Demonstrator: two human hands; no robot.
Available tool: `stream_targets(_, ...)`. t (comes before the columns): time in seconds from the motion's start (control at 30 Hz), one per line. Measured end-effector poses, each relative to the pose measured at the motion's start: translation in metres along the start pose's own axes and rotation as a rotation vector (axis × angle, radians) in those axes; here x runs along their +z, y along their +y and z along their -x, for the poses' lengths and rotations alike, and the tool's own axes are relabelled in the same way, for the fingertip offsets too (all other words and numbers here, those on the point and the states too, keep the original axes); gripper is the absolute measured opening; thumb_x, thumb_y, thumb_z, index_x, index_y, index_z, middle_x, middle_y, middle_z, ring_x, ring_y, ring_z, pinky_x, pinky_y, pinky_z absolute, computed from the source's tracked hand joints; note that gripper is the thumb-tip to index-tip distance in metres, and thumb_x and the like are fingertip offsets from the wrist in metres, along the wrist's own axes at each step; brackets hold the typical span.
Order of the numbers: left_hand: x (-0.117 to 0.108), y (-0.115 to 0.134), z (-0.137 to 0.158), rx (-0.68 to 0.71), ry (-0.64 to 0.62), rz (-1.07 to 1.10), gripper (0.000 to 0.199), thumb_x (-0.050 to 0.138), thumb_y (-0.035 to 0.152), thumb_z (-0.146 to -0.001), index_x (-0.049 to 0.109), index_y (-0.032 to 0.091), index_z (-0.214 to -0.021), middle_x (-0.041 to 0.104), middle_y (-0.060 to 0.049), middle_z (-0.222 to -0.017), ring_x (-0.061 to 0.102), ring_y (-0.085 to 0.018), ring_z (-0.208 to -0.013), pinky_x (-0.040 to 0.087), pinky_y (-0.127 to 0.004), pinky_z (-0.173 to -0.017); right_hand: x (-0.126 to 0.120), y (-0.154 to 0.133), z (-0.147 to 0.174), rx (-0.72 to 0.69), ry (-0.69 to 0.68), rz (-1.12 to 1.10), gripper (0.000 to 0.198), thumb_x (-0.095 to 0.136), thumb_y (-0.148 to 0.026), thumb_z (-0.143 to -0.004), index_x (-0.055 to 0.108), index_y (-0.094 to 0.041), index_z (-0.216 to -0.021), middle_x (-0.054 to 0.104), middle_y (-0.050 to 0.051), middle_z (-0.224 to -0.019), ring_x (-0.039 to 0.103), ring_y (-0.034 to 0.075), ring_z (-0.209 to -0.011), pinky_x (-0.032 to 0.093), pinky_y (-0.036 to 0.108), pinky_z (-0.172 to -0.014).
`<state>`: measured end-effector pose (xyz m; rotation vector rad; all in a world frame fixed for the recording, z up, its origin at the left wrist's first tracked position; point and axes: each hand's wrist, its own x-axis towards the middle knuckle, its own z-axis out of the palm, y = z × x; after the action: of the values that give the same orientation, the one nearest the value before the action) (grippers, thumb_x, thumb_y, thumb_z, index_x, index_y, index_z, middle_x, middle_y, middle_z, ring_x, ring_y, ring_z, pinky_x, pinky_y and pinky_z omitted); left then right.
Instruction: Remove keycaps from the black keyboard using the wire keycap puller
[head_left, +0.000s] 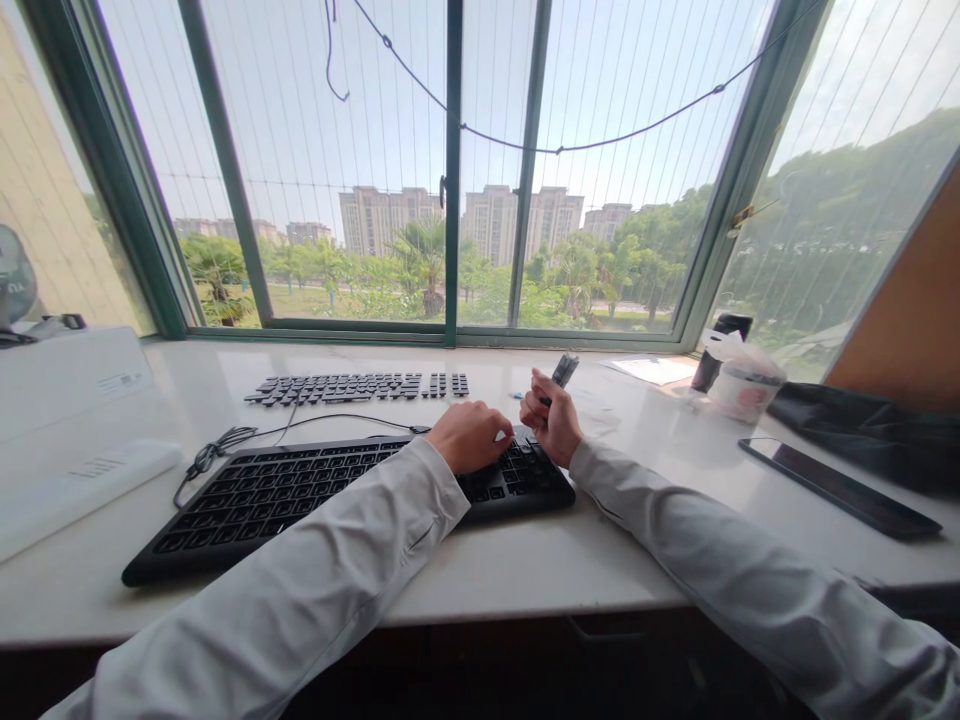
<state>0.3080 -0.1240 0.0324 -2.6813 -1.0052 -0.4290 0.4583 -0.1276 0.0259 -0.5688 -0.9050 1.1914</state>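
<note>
A black keyboard [300,490] lies on the white sill-like tabletop, many of its keycaps off, so bare switch sockets show. My left hand [470,437] is over its right part, fingers curled down and pressed together; whatever is between the fingertips is hidden. Beside it, above the keyboard's far right corner, my right hand [553,418] is closed in a fist around a small dark tool [565,369], whose end sticks up past the thumb. Behind the keyboard, removed keycaps [360,386] are laid out in rows like a keyboard layout.
The keyboard's cable [217,450] is bundled at the left. White boxes [67,380] stand far left. To the right are a phone [836,487], a plastic tub in a bag [742,385], a dark bottle [716,350], paper [652,370] and black cloth [862,430]. A window borders the back.
</note>
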Motion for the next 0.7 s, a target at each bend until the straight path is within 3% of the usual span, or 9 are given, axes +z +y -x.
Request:
stream_targets(0.27, 0.003, 0.0, 0.0, -0.028, -0.002, 0.09, 0.033, 0.048, 0.04, -0.088, 0.075, 0.029, -0.102, 0.072, -0.009, -0.084, 0.068, -0.024, -0.08, 0.05, -0.033, -0.074, 0.001, 0.003, -0.003, 0.004, 0.02, 0.035, 0.044, 0.063, -0.035, -0.079, 0.028, -0.022, -0.056, 0.017, -0.011, -0.039, 0.011, 0.006, -0.037, 0.011, 0.025, -0.038)
stream_targets(0.43, 0.012, 0.0, -0.003, -0.053, 0.009, 0.279, 0.031, 0.052, 0.041, -0.085, 0.074, 0.028, -0.104, 0.072, -0.004, -0.08, 0.066, -0.019, -0.074, 0.048, -0.029, -0.072, 0.003, 0.004, -0.003, 0.023, 0.073, 0.081, 0.042, 0.06, -0.036, -0.082, 0.029, -0.022, -0.056, 0.018, -0.011, -0.04, 0.013, 0.006, -0.037, 0.013, 0.024, -0.038)
stream_targets(0.7, 0.02, 0.003, -0.012, -0.202, -0.01, 0.514, 0.035, 0.053, 0.041, -0.082, 0.076, 0.019, -0.098, 0.072, -0.005, -0.073, 0.063, -0.016, -0.067, 0.046, -0.025, -0.065, 0.005, 0.008, -0.012, 0.083, 0.186, 0.217, 0.037, 0.058, -0.037, -0.082, 0.034, -0.021, -0.059, 0.023, -0.011, -0.042, 0.02, 0.005, -0.036, 0.017, 0.022, -0.037)
